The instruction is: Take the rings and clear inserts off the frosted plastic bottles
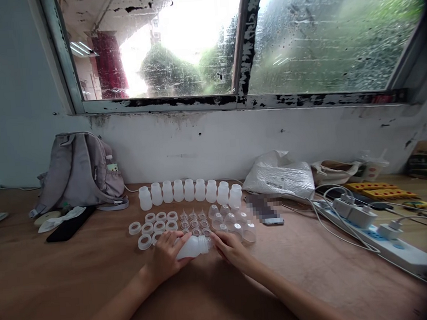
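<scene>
Lying on its side above the table, a frosted white baby bottle [191, 248] is gripped by my left hand [169, 253], its threaded neck pointing right. At that neck, the fingers of my right hand [232, 249] pinch a small clear piece that looks like a bottle teat [209, 242], partly hidden by the fingers. Just beyond my hands are white collar rings [159, 226] on the left, clear teats [193, 216] in the middle and clear dome caps [229, 217] on the right. Several upright bottles [189, 190] form a row behind them.
A grey backpack [79, 172] and a black phone-like slab [71, 224] lie to the left. At the right are a silvery package [280, 177], a phone [266, 210], and a power strip [406, 253] with trailing cables. The window wall [183, 142] bounds the back.
</scene>
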Demonstrator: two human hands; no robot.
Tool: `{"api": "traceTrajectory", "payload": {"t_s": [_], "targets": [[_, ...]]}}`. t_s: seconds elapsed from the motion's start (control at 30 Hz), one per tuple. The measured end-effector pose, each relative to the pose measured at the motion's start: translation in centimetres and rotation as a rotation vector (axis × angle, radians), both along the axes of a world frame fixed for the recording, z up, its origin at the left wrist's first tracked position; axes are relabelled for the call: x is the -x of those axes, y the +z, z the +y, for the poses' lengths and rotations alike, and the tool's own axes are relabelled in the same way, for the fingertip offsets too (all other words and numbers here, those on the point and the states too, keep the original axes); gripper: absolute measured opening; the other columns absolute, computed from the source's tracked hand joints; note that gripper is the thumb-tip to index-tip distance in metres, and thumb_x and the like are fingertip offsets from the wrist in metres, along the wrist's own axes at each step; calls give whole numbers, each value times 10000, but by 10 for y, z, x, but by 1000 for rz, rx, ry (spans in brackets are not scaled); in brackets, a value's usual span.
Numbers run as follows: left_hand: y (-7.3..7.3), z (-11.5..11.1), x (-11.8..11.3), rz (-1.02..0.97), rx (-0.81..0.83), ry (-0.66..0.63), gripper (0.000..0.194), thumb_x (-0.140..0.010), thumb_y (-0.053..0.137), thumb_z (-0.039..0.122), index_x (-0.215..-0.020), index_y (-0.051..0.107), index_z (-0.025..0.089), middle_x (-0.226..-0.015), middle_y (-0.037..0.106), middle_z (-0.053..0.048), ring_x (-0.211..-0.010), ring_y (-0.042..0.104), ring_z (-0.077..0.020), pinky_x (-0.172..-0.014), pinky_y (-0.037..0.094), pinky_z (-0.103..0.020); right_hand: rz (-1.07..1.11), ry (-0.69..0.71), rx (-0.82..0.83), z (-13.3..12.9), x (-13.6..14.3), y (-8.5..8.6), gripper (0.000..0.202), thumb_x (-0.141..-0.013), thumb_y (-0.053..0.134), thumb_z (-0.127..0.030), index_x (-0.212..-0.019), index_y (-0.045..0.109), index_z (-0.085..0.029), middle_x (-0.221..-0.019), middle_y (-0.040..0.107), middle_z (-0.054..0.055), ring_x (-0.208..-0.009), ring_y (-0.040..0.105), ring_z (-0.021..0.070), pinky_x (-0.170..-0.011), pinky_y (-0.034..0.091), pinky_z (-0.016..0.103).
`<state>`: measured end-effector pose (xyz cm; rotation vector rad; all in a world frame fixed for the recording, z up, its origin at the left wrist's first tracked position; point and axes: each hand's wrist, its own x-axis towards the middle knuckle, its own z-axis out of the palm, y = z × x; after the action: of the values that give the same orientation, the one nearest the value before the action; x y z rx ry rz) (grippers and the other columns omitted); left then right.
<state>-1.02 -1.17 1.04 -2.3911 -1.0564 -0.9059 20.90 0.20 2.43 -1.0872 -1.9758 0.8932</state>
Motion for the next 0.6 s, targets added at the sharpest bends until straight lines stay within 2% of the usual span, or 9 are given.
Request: {"api": "traceTrajectory", "payload": {"t_s": [0.1, 0.17, 0.23, 0.33, 0.4, 0.43, 0.5, 0.57, 0.6], "targets": [[2, -2, -1, -48, 66, -4, 468, -745, 521, 438, -1127, 500, 167, -959, 558, -96, -859, 532, -214, -749, 452, -334, -68, 31, -152, -2, -3, 5, 345, -837, 379, -427, -606, 411, -172, -525, 407, -39, -487, 365, 85, -480, 274, 211], [3, -4, -2, -67, 122, -32, 477, -746, 520, 434, -1146, 480, 178, -979, 560, -90, -886, 531, -210, -773, 454, -326, -59, 48, -193, -4, -3, 6, 326, -824, 412, -417, -607, 406, -173, -542, 397, -40, -497, 352, 82, -483, 265, 212], [3, -5, -3, -74, 145, -59, 483, -752, 511, 435, -1161, 465, 182, -980, 567, -87, -890, 534, -206, -787, 451, -328, 13, 38, -93, -6, -1, 5, 366, -829, 387, -435, -572, 382, -174, -512, 361, -46, -461, 324, 75, -447, 249, 210], [2, -4, -5, -52, 99, -57, 476, -770, 494, 418, -1174, 458, 168, -969, 578, -99, -878, 540, -218, -780, 449, -356, 173, -4, 222, -6, 3, -2, 417, -831, 326, -490, -540, 324, -192, -434, 282, -72, -358, 254, 60, -362, 218, 203], [2, -5, -5, -39, 72, -54, 471, -775, 493, 404, -1179, 459, 164, -967, 583, -107, -876, 544, -229, -771, 448, -373, 207, -18, 355, -5, 4, -3, 433, -822, 315, -518, -527, 300, -201, -397, 250, -85, -312, 218, 53, -328, 203, 200], [3, -6, -6, -53, 85, -58, 475, -768, 501, 406, -1174, 464, 164, -963, 586, -107, -874, 546, -230, -767, 450, -372, 186, -22, 347, -5, 3, -2, 440, -817, 323, -521, -518, 311, -198, -389, 262, -83, -306, 229, 52, -326, 211, 198], [7, -9, -6, -126, 180, -80, 471, -740, 533, 418, -1136, 493, 167, -939, 596, -95, -852, 558, -217, -748, 464, -346, 107, -28, 197, -6, 1, 5, 416, -801, 380, -506, -550, 423, -176, -420, 367, -59, -344, 326, 60, -361, 271, 195], [12, -13, -8, -200, 342, -128, 441, -715, 567, 414, -1084, 519, 177, -917, 611, -67, -815, 576, -189, -715, 479, -298, 39, 16, 0, -10, -2, 14, 316, -759, 485, -467, -745, 559, -160, -599, 534, -7, -483, 465, 86, -453, 361, 197], [15, -15, -9, -217, 423, -162, 416, -713, 575, 403, -1063, 526, 185, -913, 619, -50, -797, 583, -174, -701, 483, -275, 14, 56, -62, -13, -3, 18, 304, -737, 529, -445, -863, 577, -172, -722, 578, 16, -571, 509, 103, -507, 393, 202]]}}
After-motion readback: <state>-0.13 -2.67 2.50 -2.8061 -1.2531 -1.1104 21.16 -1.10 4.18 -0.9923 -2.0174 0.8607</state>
